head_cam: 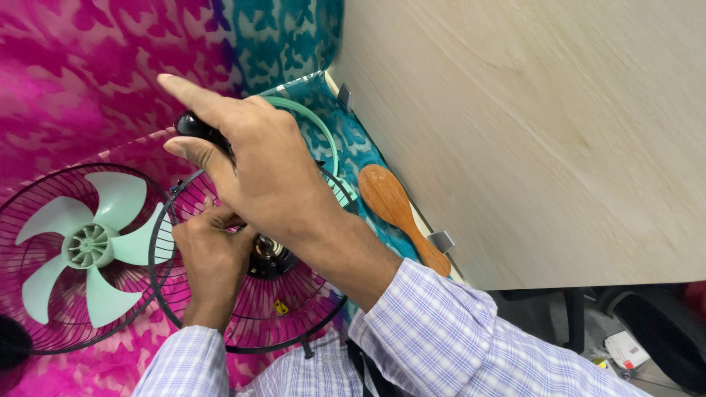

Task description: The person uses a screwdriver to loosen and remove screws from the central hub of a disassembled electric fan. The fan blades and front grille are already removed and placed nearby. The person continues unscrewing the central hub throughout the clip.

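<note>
My right hand (257,165) is closed around a black handle (193,125), likely a screwdriver, held over a black wire fan guard (294,316). My left hand (213,254) rests on that guard, fingers bent near the black motor hub (271,259) at its centre; what it pinches is hidden. To the left lies a second wire guard (44,338) with a mint green fan blade (84,246) resting in it. A mint green ring (323,129) sits behind my right hand, partly hidden.
A brown wooden spoon-shaped brush (397,209) lies on the pink and teal patterned cloth (88,66) near a pale wood panel (529,132). Metal clips (441,240) hold the cloth edge. A chair base and a small box (625,349) sit on the floor at lower right.
</note>
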